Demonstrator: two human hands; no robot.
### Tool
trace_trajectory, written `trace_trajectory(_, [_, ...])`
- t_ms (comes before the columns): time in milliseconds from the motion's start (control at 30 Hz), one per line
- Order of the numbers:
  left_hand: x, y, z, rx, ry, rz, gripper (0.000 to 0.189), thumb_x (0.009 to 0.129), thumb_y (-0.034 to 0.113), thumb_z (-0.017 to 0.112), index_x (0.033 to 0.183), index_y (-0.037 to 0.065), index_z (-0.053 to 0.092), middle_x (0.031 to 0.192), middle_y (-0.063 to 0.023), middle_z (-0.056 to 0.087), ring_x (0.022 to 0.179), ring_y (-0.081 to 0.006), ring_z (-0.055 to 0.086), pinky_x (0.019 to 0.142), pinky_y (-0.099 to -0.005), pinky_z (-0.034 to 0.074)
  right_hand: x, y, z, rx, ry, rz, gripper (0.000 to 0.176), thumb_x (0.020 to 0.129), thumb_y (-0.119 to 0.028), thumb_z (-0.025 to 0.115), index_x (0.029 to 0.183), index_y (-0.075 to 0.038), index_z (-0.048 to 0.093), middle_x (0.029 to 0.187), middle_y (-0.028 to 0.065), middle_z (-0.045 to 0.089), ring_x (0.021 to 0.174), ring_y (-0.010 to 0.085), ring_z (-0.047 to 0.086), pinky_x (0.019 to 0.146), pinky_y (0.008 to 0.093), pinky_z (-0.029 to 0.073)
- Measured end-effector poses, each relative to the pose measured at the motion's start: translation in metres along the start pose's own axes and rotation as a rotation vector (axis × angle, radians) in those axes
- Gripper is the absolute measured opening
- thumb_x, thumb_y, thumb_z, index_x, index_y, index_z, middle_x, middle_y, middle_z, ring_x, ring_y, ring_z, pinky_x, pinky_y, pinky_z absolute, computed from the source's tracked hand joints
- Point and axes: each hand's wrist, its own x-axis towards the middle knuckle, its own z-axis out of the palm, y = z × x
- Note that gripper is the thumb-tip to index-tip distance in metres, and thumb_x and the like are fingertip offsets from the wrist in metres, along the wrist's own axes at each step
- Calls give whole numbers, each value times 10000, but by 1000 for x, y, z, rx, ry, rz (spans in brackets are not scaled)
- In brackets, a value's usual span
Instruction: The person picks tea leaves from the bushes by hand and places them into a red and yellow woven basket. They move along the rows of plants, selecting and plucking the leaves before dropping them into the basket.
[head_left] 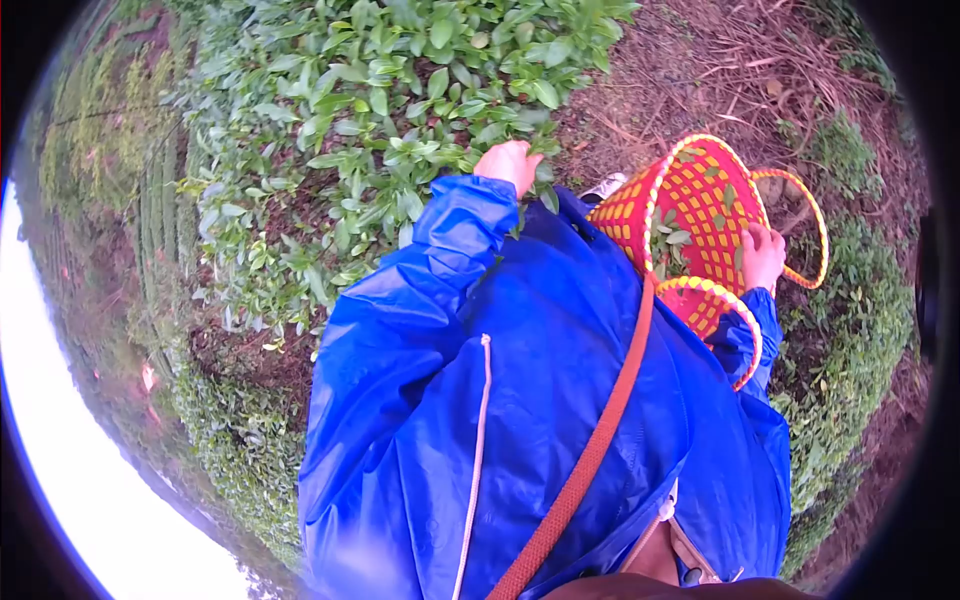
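Note:
At the edge of a leafy green bush [400, 110], my left hand [510, 166] is closed, its fingers curled among the leaves by the fingertips; just what they pinch is partly hidden. A red and yellow woven basket [628, 212] hangs tilted at my right side, its mouth facing up. Several loose green leaves [678, 237] lie inside it. My right hand [763, 256] is closed over the basket's near right rim, fingers reaching inside, with a leaf close to the fingertips. The yellow and red handles [822, 225] arch out from the rim.
A brown-red strap [600, 440] crosses my blue raincoat [540, 400]. Bare soil with dry stalks [740, 60] lies beyond the basket. Low green plants [850, 330] grow at the right, and planted rows [155, 210] run down the slope at the left.

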Motion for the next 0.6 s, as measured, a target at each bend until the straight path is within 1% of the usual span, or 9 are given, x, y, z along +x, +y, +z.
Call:
trace_trajectory(67, [-7,-11,10,-221,-6,-109,333,759,324,494,884,25,568,711,-182,567,708,-292,565,639,-363,427,-1,2,-1,-3,-16,-15,239,697,-315,565,900,-191,574,1022,123,472,935,296,454,781,397,379])
trace_trajectory(167, [-53,-5,1,-885,-178,-344,338,764,330,497,855,14,573,714,-28,575,636,-130,521,572,-290,407,6,5,0,83,-101,-16,287,715,-273,552,963,-128,551,1102,150,433,1008,312,419,844,374,348])
trace_trajectory(267, [-104,32,-30,-822,-106,28,299,767,303,491,747,11,552,579,-47,521,521,-116,467,497,-284,375,15,-46,-38,378,13,-205,290,732,-200,539,997,-83,532,1118,151,433,1052,290,400,879,346,322])
trace_trajectory(300, [-112,39,-37,-756,-29,152,292,754,312,510,715,25,544,551,-76,508,502,-152,476,489,-298,374,18,-76,-60,542,-65,-269,285,735,-139,531,1005,-48,519,1093,140,458,1069,264,395,893,323,307])
trace_trajectory(367, [-120,50,-69,-371,-134,286,302,743,328,523,692,31,537,541,-102,493,504,-222,500,488,-313,382,17,-137,-102,896,-290,-490,307,717,-95,531,1012,-16,503,1098,126,468,1061,235,405,889,323,314])
trace_trajectory(433, [-125,56,-73,-492,-27,481,275,733,320,530,659,55,531,523,-97,486,523,-256,528,489,-312,393,6,-184,-127,1006,-538,-734,381,718,-110,536,1087,-49,462,1185,113,396,1053,218,412,810,307,384])
trace_trajectory(533, [-126,56,-69,-612,-111,617,271,744,309,518,656,53,528,538,-96,491,526,-243,525,484,-308,392,-17,-231,-133,1060,-766,-1088,484,732,-117,513,1190,-96,361,1284,123,256,1118,265,347,795,326,400])
trace_trajectory(567, [-127,55,-65,-645,-84,633,276,754,307,508,655,50,528,546,-97,494,519,-235,521,482,-305,390,-25,-238,-121,984,-623,-1226,474,743,-113,498,1193,-93,351,1237,138,317,1092,288,367,797,340,398])
trace_trajectory(600, [-130,57,-71,-681,-141,538,264,770,285,490,666,46,533,546,-93,492,502,-224,502,486,-299,389,-27,-240,-117,1013,-738,-1213,435,749,-113,491,1166,-83,374,1162,142,383,1037,291,409,779,342,402])
